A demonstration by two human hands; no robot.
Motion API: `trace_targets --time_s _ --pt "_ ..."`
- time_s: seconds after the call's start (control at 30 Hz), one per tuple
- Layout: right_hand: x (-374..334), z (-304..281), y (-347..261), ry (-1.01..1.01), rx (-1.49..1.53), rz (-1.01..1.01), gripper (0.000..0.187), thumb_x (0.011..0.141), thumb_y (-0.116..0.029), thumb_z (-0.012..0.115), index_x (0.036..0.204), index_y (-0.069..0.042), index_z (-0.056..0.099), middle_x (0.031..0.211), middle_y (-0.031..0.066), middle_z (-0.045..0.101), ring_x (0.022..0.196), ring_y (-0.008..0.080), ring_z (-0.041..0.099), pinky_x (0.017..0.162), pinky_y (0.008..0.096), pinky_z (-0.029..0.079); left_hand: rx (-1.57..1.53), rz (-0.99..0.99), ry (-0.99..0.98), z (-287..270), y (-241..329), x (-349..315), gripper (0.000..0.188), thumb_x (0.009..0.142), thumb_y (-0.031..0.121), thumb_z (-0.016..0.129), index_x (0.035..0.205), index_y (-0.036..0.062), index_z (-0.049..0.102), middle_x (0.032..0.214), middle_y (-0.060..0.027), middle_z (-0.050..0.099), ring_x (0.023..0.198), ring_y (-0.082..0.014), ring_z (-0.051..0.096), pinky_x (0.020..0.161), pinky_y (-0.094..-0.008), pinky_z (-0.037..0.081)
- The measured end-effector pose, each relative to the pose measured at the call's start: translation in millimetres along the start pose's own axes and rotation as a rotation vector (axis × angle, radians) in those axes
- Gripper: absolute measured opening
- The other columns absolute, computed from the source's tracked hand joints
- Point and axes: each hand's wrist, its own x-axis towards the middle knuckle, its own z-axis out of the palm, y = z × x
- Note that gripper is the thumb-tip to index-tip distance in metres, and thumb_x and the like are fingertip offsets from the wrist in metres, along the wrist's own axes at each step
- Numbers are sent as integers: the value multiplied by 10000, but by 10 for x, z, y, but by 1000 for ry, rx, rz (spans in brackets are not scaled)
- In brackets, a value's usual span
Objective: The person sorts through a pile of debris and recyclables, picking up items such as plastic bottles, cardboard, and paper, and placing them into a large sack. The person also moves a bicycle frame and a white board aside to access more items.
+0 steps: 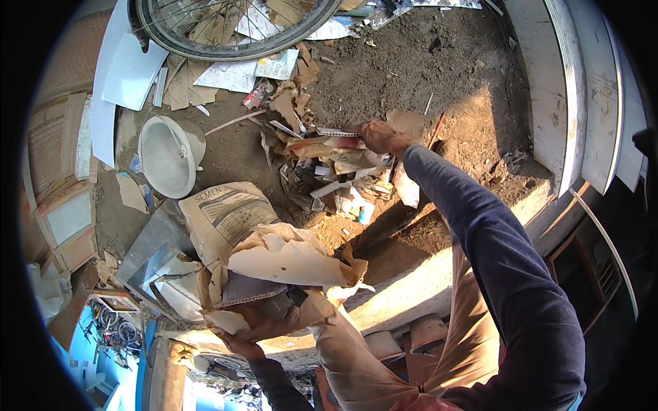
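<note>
- Closest to my camera is the dark right sleeve [507, 253], crossing over tan trousers [473, 322] and hiding some of the ground beneath.
- At its end I see the right hand [384, 139], fingers curled narrowly at the edge of the scrap pile [343, 164], beside a pale perforated strip [334, 132]; whether it grips that strip or only touches it, I cannot tell.
- Down at the lower left, the left hand [241, 344] pinches the lower edge of a torn paper sack [288, 264], whose ragged mouth gapes toward the pile, with scraps inside.
- This sack lies against the person's leg and partly over a flat printed sack [223, 216]; I judge that paper so ragged could rip further if one hand alone takes the weight, spilling its contents.
- Bare fingers worry me too: stiff edges buried in the pile could scratch them, and the thin red stick [437, 129] stands near the right wrist.
- Reaching hard left might knock the white bucket [161, 156].
</note>
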Motion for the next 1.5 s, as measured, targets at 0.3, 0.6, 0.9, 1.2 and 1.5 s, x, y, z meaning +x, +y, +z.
trace_targets --time_s 0.3,0.6,0.9,1.2,1.5 --pt "67 -14 127 240 51 228 521 1016 -154 500 1521 -281 482 1194 166 720 994 355 722 899 462 561 36 46 31 36 -20 -31 712 1048 526 486 1607 116 327 1592 -155 380 1424 -373 445 1119 -540 441" --pt "-688 335 -36 505 250 30 477 1020 -120 547 1490 -200 520 1194 152 721 993 312 723 861 436 588 117 96 62 -67 -33 -45 687 1058 511 498 1560 52 405 1563 -177 415 1397 -371 475 1102 -508 469" --pt "-1260 540 310 442 730 806 600 882 -196 733 1455 -237 558 1300 160 689 1110 346 690 935 426 563 244 215 104 -69 -84 -178 741 1063 575 450 1575 45 378 1567 -226 398 1418 -387 444 1101 -501 468" --pt "-1565 1242 -310 532 752 435 588 923 6 519 1488 -155 528 1371 217 629 1245 397 618 1022 429 513 1001 626 468 171 515 -1084 777 1064 587 445 1524 -32 351 1455 -275 409 1402 -396 403 1143 -519 390" --pt "-1717 1566 688 872 1025 436 587 897 -36 621 1464 -170 548 1266 227 680 1129 371 675 924 421 532 492 699 -1108 3123 -373 -3330 629 1064 359 519 1542 -23 375 1559 -311 405 1517 -447 278 1240 -518 219"
